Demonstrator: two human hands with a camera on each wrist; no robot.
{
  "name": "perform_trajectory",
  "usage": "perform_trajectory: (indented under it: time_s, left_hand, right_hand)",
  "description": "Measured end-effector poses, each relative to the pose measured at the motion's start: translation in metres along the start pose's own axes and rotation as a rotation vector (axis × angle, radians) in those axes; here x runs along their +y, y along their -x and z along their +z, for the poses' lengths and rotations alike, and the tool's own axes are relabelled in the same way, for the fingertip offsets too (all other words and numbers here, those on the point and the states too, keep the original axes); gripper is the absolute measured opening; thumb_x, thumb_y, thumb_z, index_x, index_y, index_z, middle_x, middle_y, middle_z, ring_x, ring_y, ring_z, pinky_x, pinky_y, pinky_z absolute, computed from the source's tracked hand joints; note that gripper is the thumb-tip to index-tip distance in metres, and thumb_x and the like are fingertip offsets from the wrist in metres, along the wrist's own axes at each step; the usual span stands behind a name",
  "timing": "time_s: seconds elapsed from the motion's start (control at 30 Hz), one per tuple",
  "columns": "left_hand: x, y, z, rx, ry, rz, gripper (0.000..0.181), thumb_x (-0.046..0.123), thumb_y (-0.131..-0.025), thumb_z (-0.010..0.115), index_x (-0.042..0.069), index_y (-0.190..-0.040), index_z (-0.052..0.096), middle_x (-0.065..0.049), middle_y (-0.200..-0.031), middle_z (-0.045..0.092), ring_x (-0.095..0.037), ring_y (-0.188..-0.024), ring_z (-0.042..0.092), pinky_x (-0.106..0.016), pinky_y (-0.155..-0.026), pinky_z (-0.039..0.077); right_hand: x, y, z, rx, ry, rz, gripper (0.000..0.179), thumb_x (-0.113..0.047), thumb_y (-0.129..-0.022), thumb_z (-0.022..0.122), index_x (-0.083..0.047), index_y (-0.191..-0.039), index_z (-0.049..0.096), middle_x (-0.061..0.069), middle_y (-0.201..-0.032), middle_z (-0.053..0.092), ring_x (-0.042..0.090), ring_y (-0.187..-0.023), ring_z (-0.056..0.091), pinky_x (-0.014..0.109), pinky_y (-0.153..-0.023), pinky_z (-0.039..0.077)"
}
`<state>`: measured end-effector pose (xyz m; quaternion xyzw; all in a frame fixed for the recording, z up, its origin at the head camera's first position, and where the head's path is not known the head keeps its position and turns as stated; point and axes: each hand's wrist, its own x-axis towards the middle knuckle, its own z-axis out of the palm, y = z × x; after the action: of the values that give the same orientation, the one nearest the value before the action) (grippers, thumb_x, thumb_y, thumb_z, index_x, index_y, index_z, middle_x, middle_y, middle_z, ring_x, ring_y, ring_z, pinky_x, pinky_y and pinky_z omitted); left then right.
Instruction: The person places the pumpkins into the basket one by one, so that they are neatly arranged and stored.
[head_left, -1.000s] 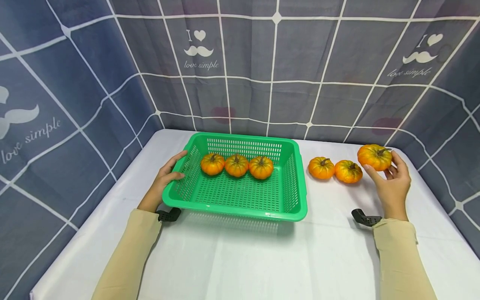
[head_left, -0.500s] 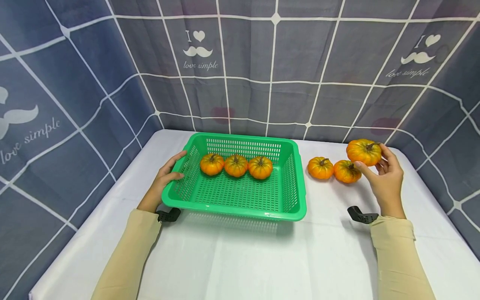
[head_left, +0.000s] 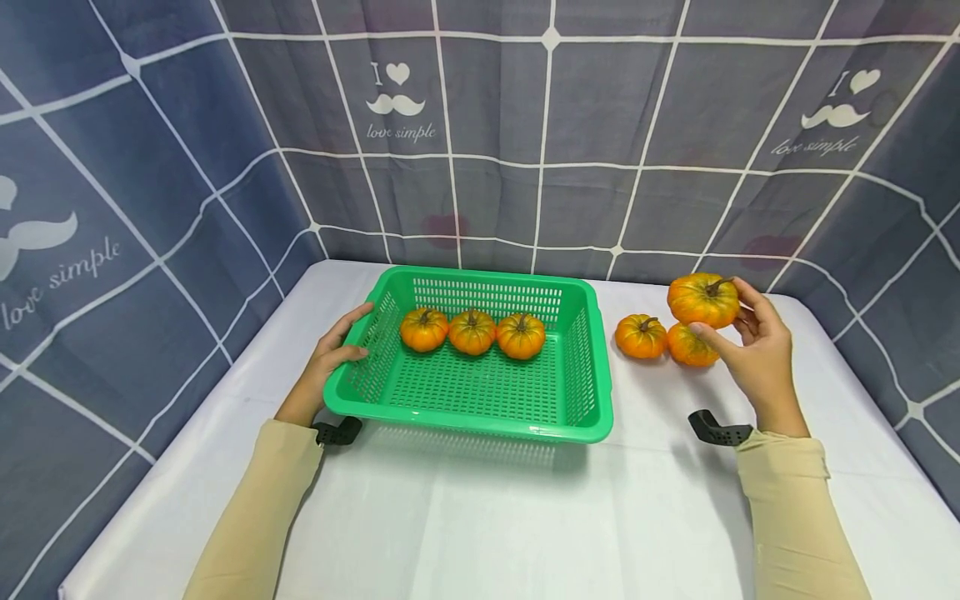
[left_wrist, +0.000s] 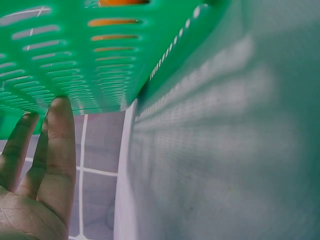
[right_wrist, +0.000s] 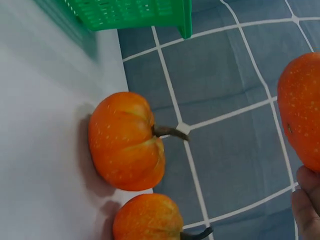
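Note:
In the head view, my left hand (head_left: 328, 358) grips the left rim of a green plastic basket (head_left: 487, 425), its thumb over the edge. The left wrist view shows fingers (left_wrist: 61, 135) against the slotted outer wall. Three small orange pumpkins stand in a row inside, the middle one (head_left: 472, 332) touching its neighbours. To the right, my right hand (head_left: 761, 362) holds another pumpkin (head_left: 702, 300) raised, between thumb and fingers. Below it, a pumpkin (head_left: 692, 348) on the table is partly hidden; a second pumpkin (head_left: 641, 337) sits beside it, nearer the basket.
A white cloth (head_left: 480, 533) covers the table. Grey-blue checked curtains (head_left: 495, 100) with white lines rise at the back and both sides. Dark wrist cameras sit at both cuffs, one (head_left: 718, 429) by the right hand.
My right hand has carried its pumpkin leftward and slightly up, now over the right-hand pumpkin on the table. My left hand and the basket have stayed in place.

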<state>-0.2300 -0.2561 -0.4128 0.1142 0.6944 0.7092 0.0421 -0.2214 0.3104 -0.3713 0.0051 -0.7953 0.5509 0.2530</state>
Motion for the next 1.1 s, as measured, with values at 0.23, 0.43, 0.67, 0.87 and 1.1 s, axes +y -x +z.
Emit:
perform_trajectory:
  time_s: [0.23, 0.43, 0.67, 0.87, 1.1]
  left_hand:
    - [-0.001, 0.0, -0.001, -0.006, -0.01, 0.011, 0.077, -0.003, -0.097, 0.047, 0.011, -0.171, 0.032, -0.021, -0.177, 0.017, -0.018, -0.129, 0.047, -0.023, -0.092, 0.054]
    - [-0.001, 0.0, -0.001, -0.008, -0.03, -0.008, 0.076, -0.002, -0.099, 0.045, 0.013, -0.172, 0.031, -0.017, -0.178, 0.015, -0.021, -0.135, 0.04, -0.022, -0.094, 0.052]
    - [-0.001, 0.0, -0.001, -0.007, -0.031, -0.011, 0.076, -0.002, -0.099, 0.045, 0.012, -0.172, 0.031, -0.018, -0.177, 0.016, -0.022, -0.135, 0.041, -0.023, -0.094, 0.053]
    - [-0.001, 0.0, -0.001, -0.01, -0.031, -0.009, 0.076, -0.002, -0.099, 0.046, 0.012, -0.172, 0.03, -0.017, -0.178, 0.015, -0.022, -0.137, 0.041, -0.023, -0.095, 0.053]
    - [-0.001, 0.0, -0.001, -0.007, -0.021, -0.008, 0.076, -0.001, -0.099, 0.046, 0.012, -0.172, 0.031, -0.017, -0.178, 0.015, -0.022, -0.136, 0.041, -0.022, -0.095, 0.052]
  right_hand:
    - [-0.007, 0.004, 0.006, -0.055, 0.004, -0.101, 0.082, 0.025, -0.083, 0.077, 0.003, -0.158, 0.051, -0.009, -0.146, 0.057, 0.002, -0.12, 0.056, 0.012, -0.108, 0.043]
    - [-0.01, 0.007, 0.01, -0.116, 0.04, -0.19, 0.082, 0.02, -0.083, 0.081, 0.004, -0.158, 0.051, -0.018, -0.141, 0.055, -0.002, -0.12, 0.056, 0.009, -0.106, 0.042]
    - [-0.014, 0.009, 0.016, -0.156, 0.061, -0.223, 0.084, 0.019, -0.08, 0.085, 0.005, -0.156, 0.053, -0.022, -0.134, 0.054, -0.004, -0.118, 0.056, 0.007, -0.102, 0.043]
    - [-0.018, 0.011, 0.021, -0.194, 0.081, -0.218, 0.087, 0.017, -0.078, 0.087, 0.002, -0.157, 0.054, -0.018, -0.136, 0.053, -0.006, -0.119, 0.055, 0.006, -0.103, 0.042]
    - [-0.023, 0.014, 0.027, -0.25, 0.106, -0.257, 0.088, 0.016, -0.077, 0.088, -0.002, -0.157, 0.055, -0.013, -0.137, 0.053, -0.008, -0.119, 0.055, 0.006, -0.102, 0.042]
